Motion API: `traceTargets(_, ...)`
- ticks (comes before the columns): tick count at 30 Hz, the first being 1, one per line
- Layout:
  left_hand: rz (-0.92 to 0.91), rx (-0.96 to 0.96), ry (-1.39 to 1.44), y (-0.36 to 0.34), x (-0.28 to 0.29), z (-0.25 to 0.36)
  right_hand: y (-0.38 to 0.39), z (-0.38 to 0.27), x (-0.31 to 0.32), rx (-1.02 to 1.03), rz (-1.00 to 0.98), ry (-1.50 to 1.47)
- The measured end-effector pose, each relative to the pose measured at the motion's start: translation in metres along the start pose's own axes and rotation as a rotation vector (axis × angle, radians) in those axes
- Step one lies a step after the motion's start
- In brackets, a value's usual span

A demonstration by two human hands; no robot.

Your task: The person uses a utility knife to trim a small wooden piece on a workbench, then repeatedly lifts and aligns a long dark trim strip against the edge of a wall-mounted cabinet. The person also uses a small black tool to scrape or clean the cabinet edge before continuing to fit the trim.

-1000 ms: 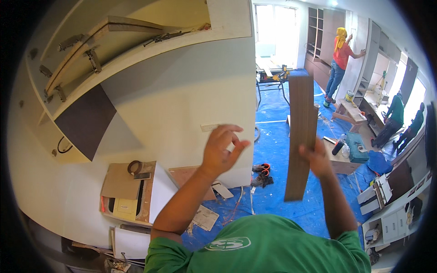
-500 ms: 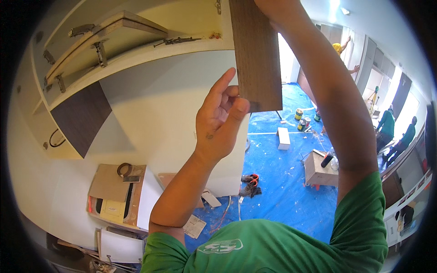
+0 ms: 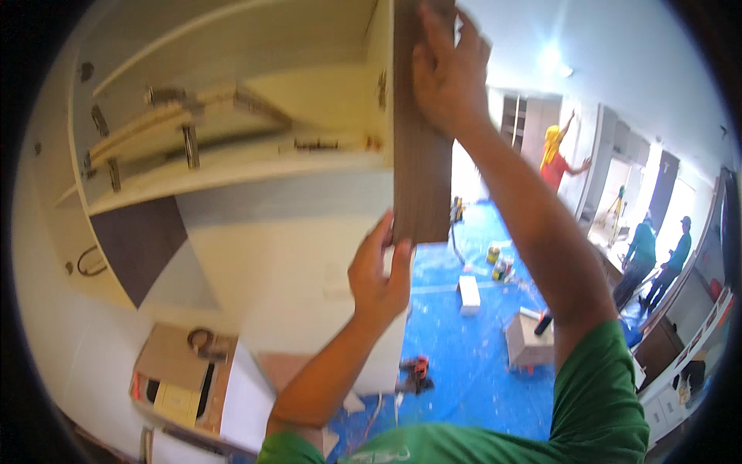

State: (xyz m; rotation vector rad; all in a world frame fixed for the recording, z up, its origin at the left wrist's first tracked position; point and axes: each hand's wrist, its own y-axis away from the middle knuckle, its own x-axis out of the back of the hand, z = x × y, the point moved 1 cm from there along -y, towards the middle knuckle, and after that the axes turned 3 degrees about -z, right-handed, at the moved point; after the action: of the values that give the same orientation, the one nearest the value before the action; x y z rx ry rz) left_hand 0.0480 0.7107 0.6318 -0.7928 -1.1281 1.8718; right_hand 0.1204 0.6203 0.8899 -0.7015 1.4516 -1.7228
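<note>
A long dark brown wood-grain panel [image 3: 423, 178] stands upright against the right end of a white wall cabinet [image 3: 309, 166]. My right hand [image 3: 456, 81] is high on the panel, its fingers closed about the right edge and face. At the bottom left corner my left hand [image 3: 377, 278] supports it, thumb and forefinger closing on the edge. Inside the open cabinet lies a tilted wooden door [image 3: 166, 124] with metal hinges [image 3: 191, 145] on it. Some small dark screws or fittings [image 3: 315, 145] rest on the shelf near the panel, blurred.
Blue sheeting [image 3: 471, 371] covers the floor, with a wooden box [image 3: 529, 340], a white block [image 3: 469, 295], paint cans [image 3: 502, 268] and a red-black power tool [image 3: 417, 374] on it. Below left stands a cabinet carcass [image 3: 185, 379] holding a tape roll. Several people [image 3: 640, 255] work farther off.
The view has tilted up, so the cabinet and panel appear lower. My right hand now shows fully on the panel, and my left hand has closed in on its bottom corner.
</note>
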Motion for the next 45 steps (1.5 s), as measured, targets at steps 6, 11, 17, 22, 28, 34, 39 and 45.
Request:
traceTargets(6,0.0,-0.095,0.042,0.004,0.006,0.007,-0.023,-0.012,-0.005,0.053,-0.112,0.168)
traceTargets(11,-0.002,-0.145,0.136,-0.01,0.0,0.012,-0.053,0.005,-0.01,0.169,-0.138,0.26)
traceTargets(17,0.091,-0.114,0.222,0.001,0.001,0.008,-0.06,-0.009,-0.026,0.251,-0.133,0.188)
traceTargets(22,0.073,-0.2,0.125,-0.018,0.002,0.018,-0.082,0.003,-0.029,0.266,-0.081,0.242)
traceTargets(28,0.092,-0.262,0.009,-0.077,-0.005,0.032,-0.102,0.0,-0.023,0.28,-0.076,0.376)
traceTargets(34,0.092,-0.272,-0.137,-0.099,0.001,0.027,-0.102,-0.013,-0.011,0.247,-0.24,0.385)
traceTargets(39,0.195,-0.195,-0.054,-0.093,-0.007,0.032,-0.103,-0.005,-0.013,0.215,-0.272,0.438)
traceTargets(45,0.278,0.11,0.106,-0.082,-0.013,0.016,-0.099,-0.001,-0.019,0.202,-0.234,0.342)
